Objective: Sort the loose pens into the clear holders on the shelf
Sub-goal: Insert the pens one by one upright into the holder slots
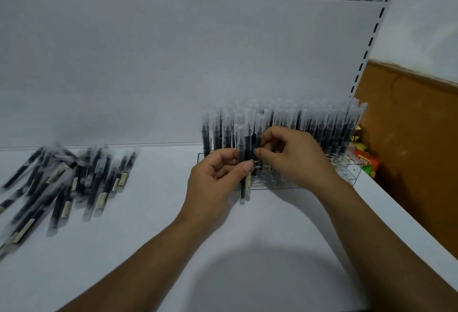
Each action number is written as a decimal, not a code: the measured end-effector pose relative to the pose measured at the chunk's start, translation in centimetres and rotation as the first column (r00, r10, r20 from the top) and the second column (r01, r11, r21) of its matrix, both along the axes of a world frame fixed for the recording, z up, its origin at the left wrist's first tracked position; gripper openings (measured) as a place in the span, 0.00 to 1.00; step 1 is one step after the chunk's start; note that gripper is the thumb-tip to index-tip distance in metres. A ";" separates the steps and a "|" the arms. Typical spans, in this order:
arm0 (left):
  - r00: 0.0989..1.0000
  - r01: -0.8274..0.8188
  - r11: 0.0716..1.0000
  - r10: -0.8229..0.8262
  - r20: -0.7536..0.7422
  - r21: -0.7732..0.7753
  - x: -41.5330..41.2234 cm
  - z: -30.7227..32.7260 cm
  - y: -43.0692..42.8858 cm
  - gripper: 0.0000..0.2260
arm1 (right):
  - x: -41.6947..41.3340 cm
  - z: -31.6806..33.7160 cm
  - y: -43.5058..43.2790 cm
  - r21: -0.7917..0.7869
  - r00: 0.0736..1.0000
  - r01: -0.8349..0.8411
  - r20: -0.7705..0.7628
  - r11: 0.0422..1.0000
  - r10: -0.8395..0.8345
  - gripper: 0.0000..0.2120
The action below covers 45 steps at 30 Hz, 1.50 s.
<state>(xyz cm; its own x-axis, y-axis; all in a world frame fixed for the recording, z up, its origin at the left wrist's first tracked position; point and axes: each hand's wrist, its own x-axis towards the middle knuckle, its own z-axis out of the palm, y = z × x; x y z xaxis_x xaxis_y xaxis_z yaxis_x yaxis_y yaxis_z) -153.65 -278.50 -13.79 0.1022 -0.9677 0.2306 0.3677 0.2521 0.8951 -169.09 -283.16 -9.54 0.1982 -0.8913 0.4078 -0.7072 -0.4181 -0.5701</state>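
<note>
Loose pens (62,182) are lying in a scattered, overlapping pile at the left edge of the shelf (247,249), well apart from the clear holder (353,177). The holder is standing at the rear right of the shelf, near the back panel (173,63). Standing pens (322,123) are filling most of it, caps upward and packed closely. Motion blur is hiding whether this is one holder or several set side by side.

The left hand (215,175) is gripping the held pens (244,148), a small upright bundle, between thumb and curled fingers just in front of the holder's front left corner. The lower ends of the bundle are hanging just above the shelf surface. The right hand (292,158) is working directly beside it, with its fingers curled and its tips pinching at the same bundle. It appears to be separating one pen for insertion.

Judged from the layout, the task is well advanced but not complete. The rear and middle sockets are occupied, while a few sockets at the front right corner appear to be standing empty. The bundle in hand and the whole pile at the left edge are awaiting placement. Coloured packets (366,163) are lying past the right edge of the shelf and are not part of the task.
</note>
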 end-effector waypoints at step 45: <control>0.996 -0.010 0.996 0.017 0.082 -0.093 0.0 0.1 0.4 0.11 | -1.6 0.2 -0.7 -0.087 0.997 0.015 0.082 0.996 -0.008 0.07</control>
